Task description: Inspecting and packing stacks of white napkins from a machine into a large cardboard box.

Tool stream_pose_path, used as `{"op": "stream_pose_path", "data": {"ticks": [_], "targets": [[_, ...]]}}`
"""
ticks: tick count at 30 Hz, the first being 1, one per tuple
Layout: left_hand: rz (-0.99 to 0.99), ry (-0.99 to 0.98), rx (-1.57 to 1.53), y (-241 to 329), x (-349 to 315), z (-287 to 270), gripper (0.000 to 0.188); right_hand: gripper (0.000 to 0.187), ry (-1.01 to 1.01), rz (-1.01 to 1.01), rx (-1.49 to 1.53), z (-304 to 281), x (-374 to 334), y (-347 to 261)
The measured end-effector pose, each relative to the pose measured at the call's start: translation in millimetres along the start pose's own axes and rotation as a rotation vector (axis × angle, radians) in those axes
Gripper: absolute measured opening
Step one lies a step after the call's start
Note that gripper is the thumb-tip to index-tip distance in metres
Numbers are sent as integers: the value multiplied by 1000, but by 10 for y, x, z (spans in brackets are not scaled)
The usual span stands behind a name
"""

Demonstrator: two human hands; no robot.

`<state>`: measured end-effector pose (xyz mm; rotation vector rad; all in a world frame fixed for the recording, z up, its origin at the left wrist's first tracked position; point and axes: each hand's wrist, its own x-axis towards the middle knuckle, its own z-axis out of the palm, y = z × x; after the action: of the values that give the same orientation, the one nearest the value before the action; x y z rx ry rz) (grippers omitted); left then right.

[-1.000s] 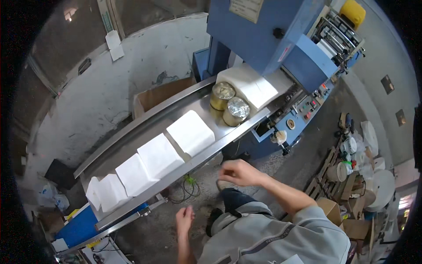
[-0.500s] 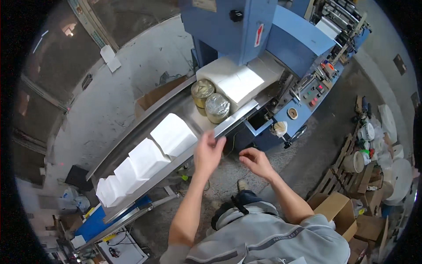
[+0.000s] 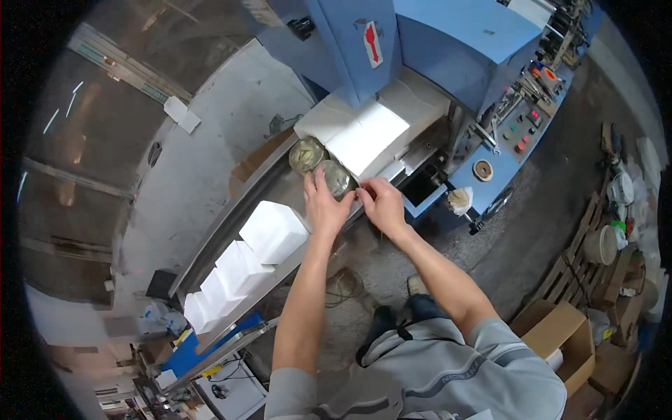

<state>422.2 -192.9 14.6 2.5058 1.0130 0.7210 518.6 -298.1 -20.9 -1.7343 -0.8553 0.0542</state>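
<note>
Two tape-wrapped cylinders with shiny tops stand side by side on the metal chute, against the end of a white paper stack (image 3: 371, 136). My left hand (image 3: 325, 208) is on the nearer cylinder (image 3: 334, 179), fingers along its left side and thumb toward its near right. The farther cylinder (image 3: 306, 154) stands just beyond my left fingertips. My right hand (image 3: 383, 208) is at the chute's near edge, beside the nearer cylinder and the stack corner. Its fingertips are pinched close to my left thumb; what lies between them is hidden.
Several white paper bundles (image 3: 269, 231) lean in a row down the metal chute (image 3: 283, 192). A blue machine (image 3: 462, 42) rises beyond the stack, with a button panel (image 3: 521, 133) at right. An open cardboard box (image 3: 556, 339) and a wooden pallet (image 3: 570, 252) stand on the right-hand floor.
Both hands have moved up and inward to the nearer cylinder and the stack corner, from apart in the air. The whole view has shifted and turned slightly.
</note>
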Motion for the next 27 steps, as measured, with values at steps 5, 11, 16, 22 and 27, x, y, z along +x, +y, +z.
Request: {"op": "stream_pose_path", "data": {"ticks": [5, 11, 16, 22, 27], "targets": [[28, 56, 23, -69, 40, 16, 88, 16, 57, -102, -52, 59, 2, -129], [26, 96, 16, -77, 59, -18, 82, 13, 94, -91, -155, 128, 35, -86], [-34, 132, 77, -193, -85, -143, 80, 12, 141, -82, -142, 148, 22, -84], [27, 95, 17, -488, -180, -156, 81, 27, -43, -415, -92, 17, -293, -705], [132, 225, -115, -770, -190, 107, 67, 27, -167, -482, -5, 160, -559, -847]]}}
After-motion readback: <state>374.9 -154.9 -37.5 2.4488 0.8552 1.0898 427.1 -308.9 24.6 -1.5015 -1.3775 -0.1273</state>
